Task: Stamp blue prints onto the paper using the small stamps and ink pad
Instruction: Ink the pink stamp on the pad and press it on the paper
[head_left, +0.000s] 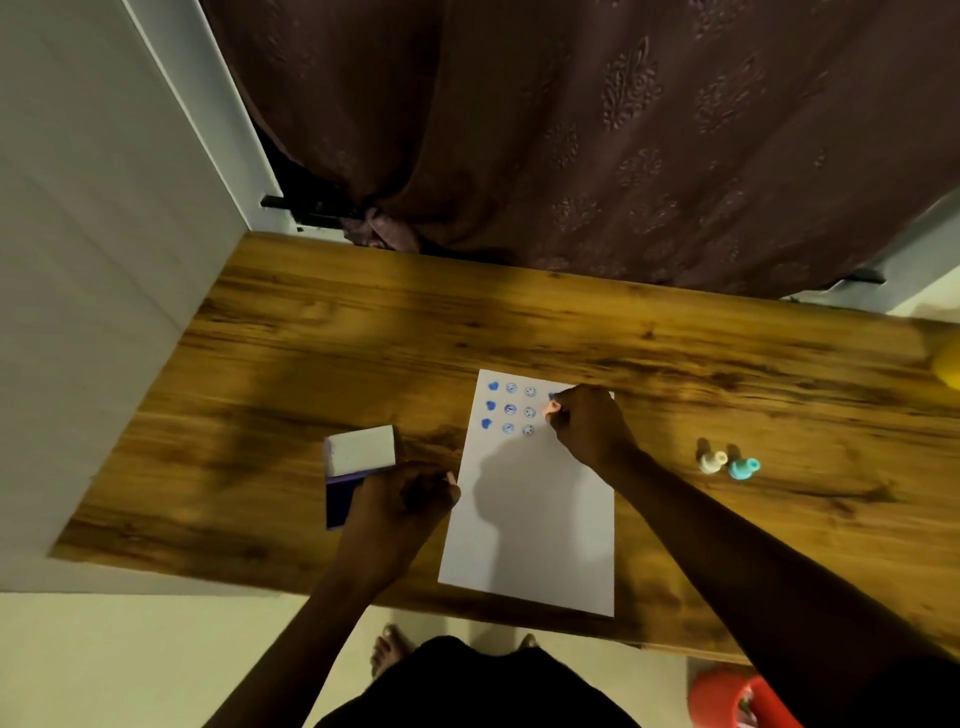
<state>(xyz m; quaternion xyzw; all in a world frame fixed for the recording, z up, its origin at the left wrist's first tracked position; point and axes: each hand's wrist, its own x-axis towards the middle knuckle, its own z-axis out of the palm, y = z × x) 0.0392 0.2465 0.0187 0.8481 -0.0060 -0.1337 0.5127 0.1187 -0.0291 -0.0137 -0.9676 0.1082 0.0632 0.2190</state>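
A white sheet of paper (535, 530) lies on the wooden table (363, 322), with three short columns of blue prints (510, 408) near its top edge. My right hand (587, 426) is shut on a small pink stamp (551, 408), held at the paper to the right of the prints; a fresh blue mark shows just above it. My left hand (402, 501) rests at the paper's left edge, fingers curled, a pink tip showing at them. The open ink pad (340, 499), its white lid (361, 449) raised, sits partly under that hand.
Two more small stamps, a cream one (711, 461) and a teal one (744, 467), lie on the table right of the paper. A dark patterned curtain (571, 130) hangs behind the table. A red stool (737, 699) stands on the floor at lower right.
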